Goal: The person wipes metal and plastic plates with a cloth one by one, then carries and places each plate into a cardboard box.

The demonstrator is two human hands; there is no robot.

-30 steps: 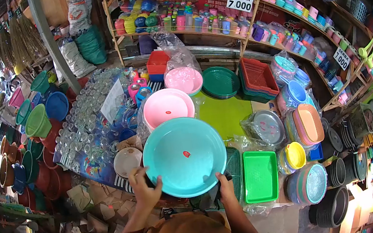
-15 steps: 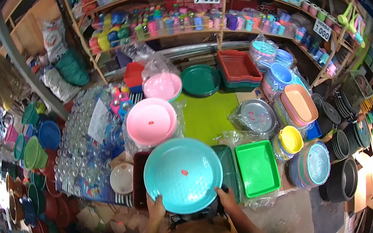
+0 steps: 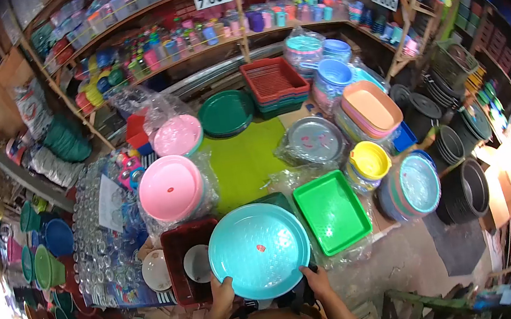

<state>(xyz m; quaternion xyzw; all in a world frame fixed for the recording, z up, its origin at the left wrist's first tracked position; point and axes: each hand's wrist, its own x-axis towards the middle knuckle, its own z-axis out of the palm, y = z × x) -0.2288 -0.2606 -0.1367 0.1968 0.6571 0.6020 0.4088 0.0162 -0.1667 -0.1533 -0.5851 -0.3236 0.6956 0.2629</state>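
A round turquoise plastic tray with a small red sticker is held up in front of my body. My left hand grips its lower left rim, thumb on top. On the lower right rim, my right hand is closed the same way; the fingers beneath are hidden. Behind the tray, a dark green container is partly covered. A dark red tray lies to the left with a white bowl in it. Close by on the right is a bright green rectangular tray.
Pink basins in plastic wrap stand left of the lime green surface. Red baskets are stacked at the back. Yellow bowls and turquoise-rimmed basins stand right. Glassware covers the left side, under shelves of cups.
The view has turned right, so the surroundings shift left. Both hands still hold the turquoise tray, which now sits slightly lower and farther right in view, showing the white bowl.
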